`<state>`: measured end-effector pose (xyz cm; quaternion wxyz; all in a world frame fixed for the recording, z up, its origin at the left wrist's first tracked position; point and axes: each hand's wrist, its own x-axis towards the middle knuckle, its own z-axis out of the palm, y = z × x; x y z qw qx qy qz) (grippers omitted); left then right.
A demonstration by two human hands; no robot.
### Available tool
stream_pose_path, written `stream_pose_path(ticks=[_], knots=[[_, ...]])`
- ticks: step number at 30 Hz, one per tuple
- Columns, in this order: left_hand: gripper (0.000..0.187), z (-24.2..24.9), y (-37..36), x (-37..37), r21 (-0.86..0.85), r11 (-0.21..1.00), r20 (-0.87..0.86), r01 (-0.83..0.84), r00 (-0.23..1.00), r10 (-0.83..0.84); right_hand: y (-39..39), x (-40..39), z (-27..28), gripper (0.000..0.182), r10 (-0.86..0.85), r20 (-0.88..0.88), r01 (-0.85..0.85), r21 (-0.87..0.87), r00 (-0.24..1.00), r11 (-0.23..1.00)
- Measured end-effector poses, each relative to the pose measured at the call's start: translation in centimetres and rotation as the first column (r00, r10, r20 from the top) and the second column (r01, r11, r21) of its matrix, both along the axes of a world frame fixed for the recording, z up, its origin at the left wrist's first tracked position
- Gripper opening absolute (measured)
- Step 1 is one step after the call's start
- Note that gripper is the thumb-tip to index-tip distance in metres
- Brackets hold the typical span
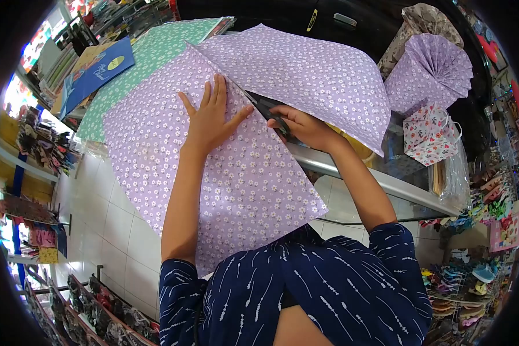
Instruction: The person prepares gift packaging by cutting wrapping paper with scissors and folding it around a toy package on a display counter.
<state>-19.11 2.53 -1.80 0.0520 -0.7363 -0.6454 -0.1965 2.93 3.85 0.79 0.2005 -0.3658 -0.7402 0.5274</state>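
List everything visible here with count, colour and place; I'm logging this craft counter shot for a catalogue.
lilac floral paper: one large sheet, partly cut, draped over the counter edge
scissors: one, dark, in the cut line of the lilac paper
green patterned paper: one sheet, under the lilac sheet, upper left
blue card: one, far left on the paper stack
pleated lilac paper fan: one, upper right
small floral paper bag: one, white with red print, below the fan
glass counter: one, metal-edged
left hand: flat on the lilac paper
right hand: gripping the scissors
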Motion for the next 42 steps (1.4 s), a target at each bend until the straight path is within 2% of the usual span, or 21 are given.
stream_pose_path(ticks=[2,5,8,11,14,17,20,23,27,30,33,36,38,42], knots=[[0.086,-0.2,0.1,-0.1,0.018,1.000,-0.009,0.000,1.000,0.001,0.0,0.1,-0.3,0.044,-0.004,-0.022,0.004,-0.007,1.000,1.000],[0.086,-0.3,0.1,-0.1,0.021,1.000,0.000,0.003,1.000,-0.003,-0.3,0.0,0.0,0.028,-0.011,0.067,0.008,0.048,0.998,0.999],[0.092,-0.6,0.2,-0.2,0.047,0.999,0.037,0.020,0.999,-0.021,-0.1,-0.2,0.0,0.028,-0.039,0.092,0.033,0.065,0.995,0.997],[0.091,-0.5,0.1,-0.2,0.056,0.998,0.051,0.033,0.998,-0.036,0.4,-0.5,0.0,0.040,-0.024,-0.016,0.024,0.003,1.000,1.000],[0.091,-0.5,0.4,-0.2,0.049,0.998,0.044,0.034,0.998,-0.036,1.5,-0.7,0.0,0.039,0.053,-0.062,-0.052,0.007,0.997,0.999],[0.088,-0.7,0.4,-0.3,0.062,0.998,0.048,0.033,0.998,-0.036,1.2,-0.4,-0.1,0.038,0.026,-0.059,-0.024,0.024,0.998,0.999],[0.085,-0.5,0.4,-0.2,0.102,0.994,-0.007,-0.034,0.999,0.034,1.4,-0.3,-0.2,0.027,0.035,-0.034,-0.034,0.038,0.999,0.999],[0.078,-0.2,-0.2,0.7,0.093,0.949,-0.099,-0.300,0.946,0.309,0.9,-0.5,0.1,0.027,0.006,-0.046,-0.007,-0.006,0.999,1.000],[0.076,-0.7,0.0,0.5,0.081,0.949,-0.072,-0.306,0.948,0.311,1.7,-0.6,-0.7,0.028,0.026,0.004,-0.026,0.022,1.000,0.999],[0.074,-0.9,-0.2,0.5,0.077,0.950,-0.049,-0.304,0.950,0.308,1.9,-0.7,-0.9,0.034,0.044,-0.070,-0.045,-0.010,0.997,0.999],[0.072,-0.6,0.0,0.5,0.068,0.951,-0.043,-0.303,0.951,0.306,3.5,-1.1,-1.6,0.037,0.065,-0.021,-0.064,0.041,0.998,0.997],[0.071,-0.5,-0.4,0.6,0.069,0.956,-0.040,-0.285,0.957,0.288,3.4,-2.0,-1.2,0.041,0.030,-0.011,-0.027,0.206,0.999,0.978],[0.070,-0.3,-0.6,0.6,0.050,0.957,-0.036,-0.285,0.957,0.287,3.5,-2.4,-0.8,0.044,0.008,0.017,-0.011,0.171,1.000,0.985],[0.076,-1.2,-0.2,0.4,0.141,0.962,0.055,-0.233,0.972,0.228,2.9,-3.0,0.2,0.048,-0.012,0.056,0.003,0.156,0.998,0.988]])
